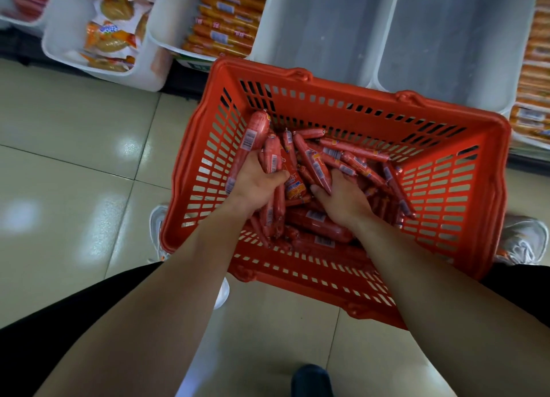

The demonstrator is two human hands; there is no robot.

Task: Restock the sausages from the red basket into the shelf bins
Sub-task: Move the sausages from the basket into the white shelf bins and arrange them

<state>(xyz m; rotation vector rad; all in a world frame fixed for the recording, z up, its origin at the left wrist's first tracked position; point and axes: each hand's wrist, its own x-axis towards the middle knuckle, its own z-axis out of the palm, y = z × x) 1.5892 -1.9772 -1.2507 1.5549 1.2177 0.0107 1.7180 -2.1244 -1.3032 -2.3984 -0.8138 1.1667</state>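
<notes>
A red basket (440,188) stands on the floor in front of me, holding a pile of red-wrapped sausages (354,158). Both my hands are inside it. My left hand (253,182) grips a bundle of several sausages (253,138) that stick up toward the basket's far left corner. My right hand (342,197) holds a sausage (312,161) from the pile with the fingers curled into the heap. Two white shelf bins (327,25) (452,39) just beyond the basket look bare inside.
A white bin of orange sausages (226,19) sits left of the bare bins. A bin of snack packets (110,33) is farther left, and orange packs (532,69) line the right edge. Beige floor tiles (74,158) spread to the left. My white shoes (520,242) flank the basket.
</notes>
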